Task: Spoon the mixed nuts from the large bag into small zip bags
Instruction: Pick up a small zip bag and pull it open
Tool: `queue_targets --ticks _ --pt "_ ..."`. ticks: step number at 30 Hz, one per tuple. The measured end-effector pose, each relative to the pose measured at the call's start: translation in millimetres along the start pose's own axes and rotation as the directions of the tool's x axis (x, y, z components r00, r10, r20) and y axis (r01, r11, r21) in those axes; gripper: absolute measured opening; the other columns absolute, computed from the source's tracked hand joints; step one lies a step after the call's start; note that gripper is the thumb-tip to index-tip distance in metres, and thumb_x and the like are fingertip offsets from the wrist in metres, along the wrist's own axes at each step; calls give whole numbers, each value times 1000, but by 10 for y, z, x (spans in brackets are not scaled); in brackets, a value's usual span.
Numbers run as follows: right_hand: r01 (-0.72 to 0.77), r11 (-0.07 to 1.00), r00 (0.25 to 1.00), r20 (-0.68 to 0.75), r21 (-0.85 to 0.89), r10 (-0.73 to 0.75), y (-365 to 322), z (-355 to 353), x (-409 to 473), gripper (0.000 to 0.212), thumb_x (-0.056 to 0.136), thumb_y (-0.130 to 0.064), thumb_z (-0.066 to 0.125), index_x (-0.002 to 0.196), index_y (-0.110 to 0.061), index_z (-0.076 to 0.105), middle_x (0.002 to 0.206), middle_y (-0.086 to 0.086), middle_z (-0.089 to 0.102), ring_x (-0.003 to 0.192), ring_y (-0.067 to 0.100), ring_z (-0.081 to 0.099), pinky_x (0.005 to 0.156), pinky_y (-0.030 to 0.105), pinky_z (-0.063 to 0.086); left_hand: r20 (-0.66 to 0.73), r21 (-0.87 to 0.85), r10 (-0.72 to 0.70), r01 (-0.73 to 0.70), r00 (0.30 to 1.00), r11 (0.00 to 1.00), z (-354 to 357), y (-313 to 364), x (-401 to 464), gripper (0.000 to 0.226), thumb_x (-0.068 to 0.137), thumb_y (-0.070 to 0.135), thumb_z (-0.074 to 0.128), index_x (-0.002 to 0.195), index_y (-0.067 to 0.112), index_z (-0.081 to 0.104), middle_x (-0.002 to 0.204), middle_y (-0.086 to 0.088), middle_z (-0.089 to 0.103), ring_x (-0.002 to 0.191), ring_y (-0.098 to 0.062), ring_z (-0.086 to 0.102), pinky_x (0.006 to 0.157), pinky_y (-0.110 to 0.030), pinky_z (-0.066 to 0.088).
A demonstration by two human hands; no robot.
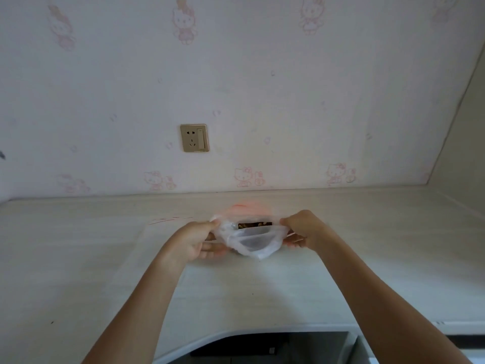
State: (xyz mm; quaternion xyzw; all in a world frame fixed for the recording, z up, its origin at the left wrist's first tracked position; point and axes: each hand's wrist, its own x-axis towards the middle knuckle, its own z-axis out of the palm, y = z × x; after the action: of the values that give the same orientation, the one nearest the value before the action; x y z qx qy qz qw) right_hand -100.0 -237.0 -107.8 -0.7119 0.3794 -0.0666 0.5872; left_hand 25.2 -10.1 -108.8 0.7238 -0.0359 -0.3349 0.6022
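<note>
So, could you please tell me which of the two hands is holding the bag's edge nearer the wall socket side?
The left hand: it pinches the bag at the edge below the wall socket; the right hand grips the opposite edge, farther away.

Motion blur smears the left hand and right hand, so how their fingers lie cannot be read. Between the fingers, the plastic bag shows only a dark sliver of contents, too small to identify. Behind the fingers, a pink-orange blur on the table stays unidentifiable. Both forearms are cut off by the lower edge.
</note>
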Motion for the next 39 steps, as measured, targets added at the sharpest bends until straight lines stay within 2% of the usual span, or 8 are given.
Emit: queue_targets --ticks 6,9,13,22,24,29,35,39 --pt "-95 777 993 112 622 32 221 76 3 62 97 7 59 151 -9 35 95 25 73 65 33 75 53 41 61 165 -619 -101 182 981 764 111 -97 35 17 106 8 55 106 -6 65 83 -22 77 65 -34 77 46 -48 61" --pt "-208 655 973 220 726 66 241 135 -33 11 100 4 56 109 10 61 72 21 75 61 32 74 46 37 61 179 -795 -108 209 978 570 177 -123 71 18 107 3 51 110 -10 64 92 -26 76 75 -39 77 48 -54 61" --pt "-285 392 957 283 874 66 280 202 -11 19 103 3 53 90 11 64 67 24 73 75 35 70 47 39 61 210 -882 -97 231 973 410 249 -172 104 25 108 -2 40 114 -11 63 96 -26 72 87 -36 70 60 -45 64" --pt "-343 164 939 334 925 81 264 226 160 39 111 -23 40 129 5 60 113 12 72 113 30 66 110 35 47 144 -878 -35 144 989 457 295 -175 68 28 102 -5 36 89 -9 61 68 -15 64 45 -21 60 37 -23 49" --pt "-354 187 935 350 916 55 281 250 182 57 109 -36 34 131 10 58 127 18 67 128 32 60 115 40 43 59 -810 -48 76 997 581 284 -222 111 23 101 0 44 89 -1 64 80 -8 62 63 -17 57 51 -28 49" --pt "-289 407 952 306 867 24 221 325 140 46 94 -6 35 50 -17 36 47 1 31 38 16 32 39 24 29 -44 -704 -48 3 998 710 310 -196 222 37 98 11 49 63 18 38 48 3 35 32 -11 32 34 -19 24" --pt "-68 676 985 156 734 -69 199 334 163 47 96 -12 39 52 -23 26 46 -3 19 34 12 16 35 18 14 -136 -613 -80 -20 987 790 317 -146 285 31 89 13 50 65 22 33 51 3 26 36 -15 24 41 -21 24" --pt "9 906 991 -123 424 47 181 319 97 33 93 -26 50 65 -15 37 57 8 50 56 24 53 56 37 49 -130 -427 2 -58 991 902 269 -85 272 9 92 18 54 87 14 59 73 -7 58 68 -23 58 65 -33 51"
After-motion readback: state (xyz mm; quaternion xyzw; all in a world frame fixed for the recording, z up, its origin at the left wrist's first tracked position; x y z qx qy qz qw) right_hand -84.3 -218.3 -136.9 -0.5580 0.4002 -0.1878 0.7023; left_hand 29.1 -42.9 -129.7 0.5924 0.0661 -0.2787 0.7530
